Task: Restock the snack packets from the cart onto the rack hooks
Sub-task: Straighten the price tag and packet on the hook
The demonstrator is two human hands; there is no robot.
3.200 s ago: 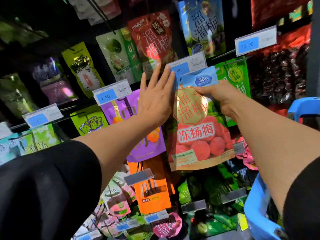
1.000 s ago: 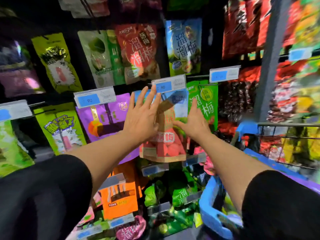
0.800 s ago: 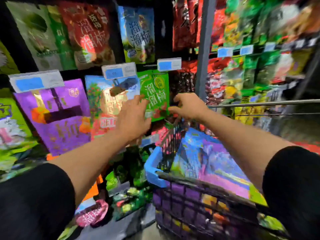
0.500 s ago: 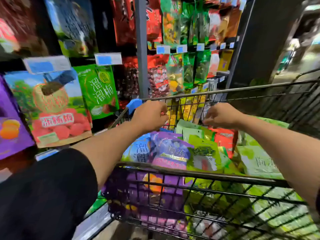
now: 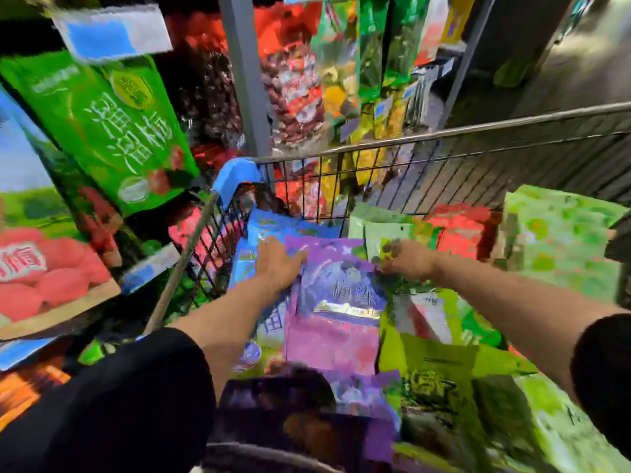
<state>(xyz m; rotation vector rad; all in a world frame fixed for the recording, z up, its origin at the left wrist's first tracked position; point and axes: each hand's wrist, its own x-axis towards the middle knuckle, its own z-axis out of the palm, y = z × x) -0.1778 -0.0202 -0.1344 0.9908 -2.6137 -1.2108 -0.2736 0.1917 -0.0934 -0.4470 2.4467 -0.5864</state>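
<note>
Purple packet [image 5: 336, 302]: lies face up on the heap inside the cart, between the two hands; printing blurred.
Left hand [image 5: 278, 264]: reaches into the cart, palm down, at the purple packet's upper left corner; fingers touch its top edge, but whether they pinch it cannot be told through the blur.
Right hand [image 5: 404, 259]: reaches in at the packet's upper right corner, fingers curled by a small yellow-green packet [image 5: 391, 249]; whether it holds anything cannot be told.
Other packets in cart: blue packet [image 5: 269, 227] under the left hand, pale green packet [image 5: 382, 230] and red packet [image 5: 461, 230] toward the far wall, bright green packets [image 5: 560, 240] to the right.
Cart [image 5: 444, 155]: wire basket with a metal top rail and a blue corner guard [image 5: 235, 179], just beside the rack.
Rack: green plum packet [image 5: 102, 128] hangs at left under a blue-and-white price tag [image 5: 112, 32]; a packet showing red fruit [image 5: 44, 268] hangs lower left; grey upright post [image 5: 244, 76] with more hanging bags beyond.
Sleeves: black, on both arms.
</note>
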